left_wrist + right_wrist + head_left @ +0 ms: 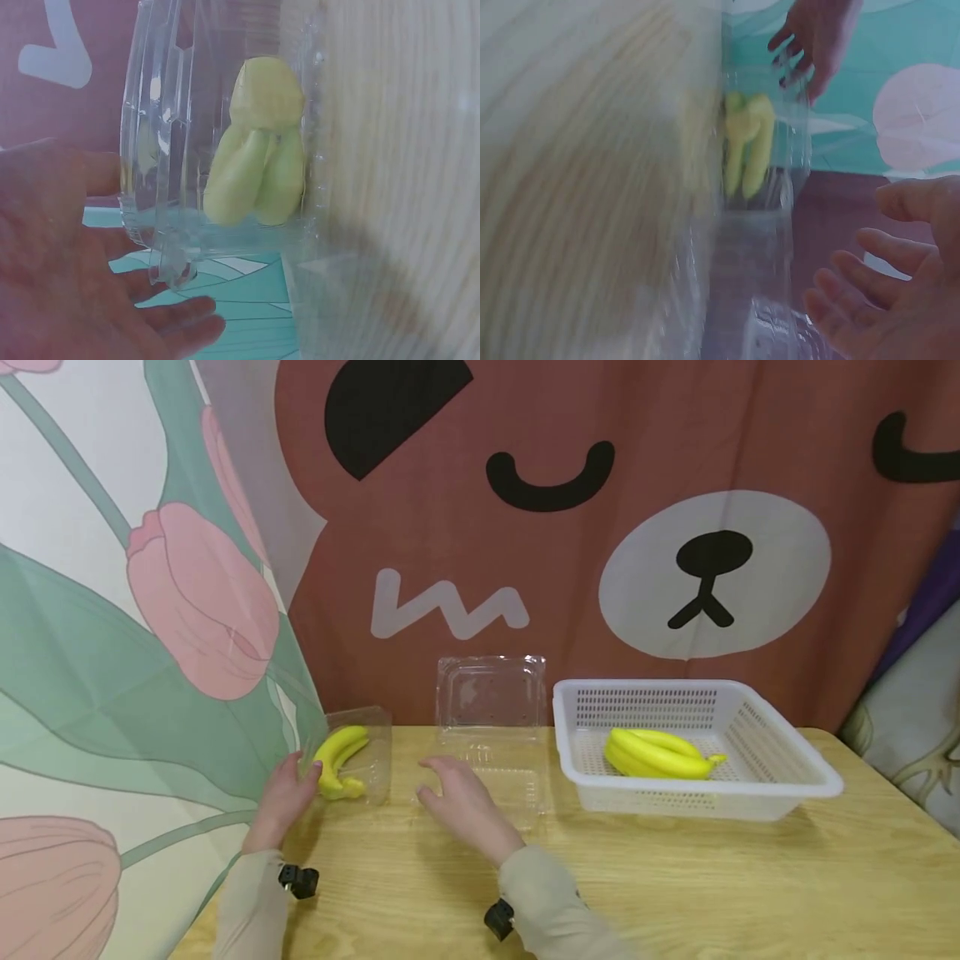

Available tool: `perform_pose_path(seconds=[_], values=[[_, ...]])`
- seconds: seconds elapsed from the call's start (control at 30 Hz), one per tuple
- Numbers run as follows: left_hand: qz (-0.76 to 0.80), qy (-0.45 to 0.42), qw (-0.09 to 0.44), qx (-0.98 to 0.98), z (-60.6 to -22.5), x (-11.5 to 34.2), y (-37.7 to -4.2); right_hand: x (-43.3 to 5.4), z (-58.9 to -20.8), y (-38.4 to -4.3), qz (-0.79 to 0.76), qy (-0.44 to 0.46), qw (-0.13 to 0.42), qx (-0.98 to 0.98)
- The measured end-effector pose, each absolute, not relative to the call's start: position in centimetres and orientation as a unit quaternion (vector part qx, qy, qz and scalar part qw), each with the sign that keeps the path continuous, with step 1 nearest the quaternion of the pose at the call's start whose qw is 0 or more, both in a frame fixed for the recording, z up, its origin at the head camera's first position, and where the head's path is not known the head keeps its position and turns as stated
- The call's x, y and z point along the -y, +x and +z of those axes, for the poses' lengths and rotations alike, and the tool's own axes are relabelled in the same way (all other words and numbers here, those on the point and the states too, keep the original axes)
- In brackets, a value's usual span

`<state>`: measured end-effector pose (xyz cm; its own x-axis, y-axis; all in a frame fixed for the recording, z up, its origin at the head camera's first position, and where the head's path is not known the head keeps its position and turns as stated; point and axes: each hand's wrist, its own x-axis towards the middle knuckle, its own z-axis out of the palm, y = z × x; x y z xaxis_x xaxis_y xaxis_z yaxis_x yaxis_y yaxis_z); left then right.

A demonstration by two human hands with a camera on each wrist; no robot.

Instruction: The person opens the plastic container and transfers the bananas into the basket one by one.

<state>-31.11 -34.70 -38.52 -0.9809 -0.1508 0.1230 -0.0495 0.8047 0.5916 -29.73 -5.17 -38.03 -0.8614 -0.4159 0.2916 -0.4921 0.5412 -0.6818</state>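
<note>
A closed clear plastic clamshell box [380,760] stands at the left of the table with a bunch of yellow bananas [341,760] inside. My left hand [287,797] is at the box's left side, thumb toward its top and fingers spread along its edge; in the left wrist view the left hand [82,262] has loosely extended fingers. A second clear clamshell box [517,781] stands in the middle with its lid [491,693] raised. Over that box's left part hovers my right hand [465,802], fingers relaxed and apart, holding nothing in the right wrist view.
A white perforated basket [697,802] sits at the right with more yellow bananas [660,756] in it. Behind the wooden table [675,885] hangs a brown bear-print curtain [555,577]. A tulip-print curtain [187,727] borders the left side.
</note>
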Motion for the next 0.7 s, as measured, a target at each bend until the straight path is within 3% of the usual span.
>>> perform_pose_path(seconds=[0.3, 0.7], values=[[-0.352, 0.060, 0.061, 0.932, -38.7, 35.2, -31.4, 6.6, -38.5, -29.2, 0.466, 0.249, 0.035, 0.848], [-0.464, 0.045, 0.049, 0.883, -38.5, 35.4, -31.1, 7.7, -39.3, -28.7, 0.582, 0.240, -0.051, 0.775]])
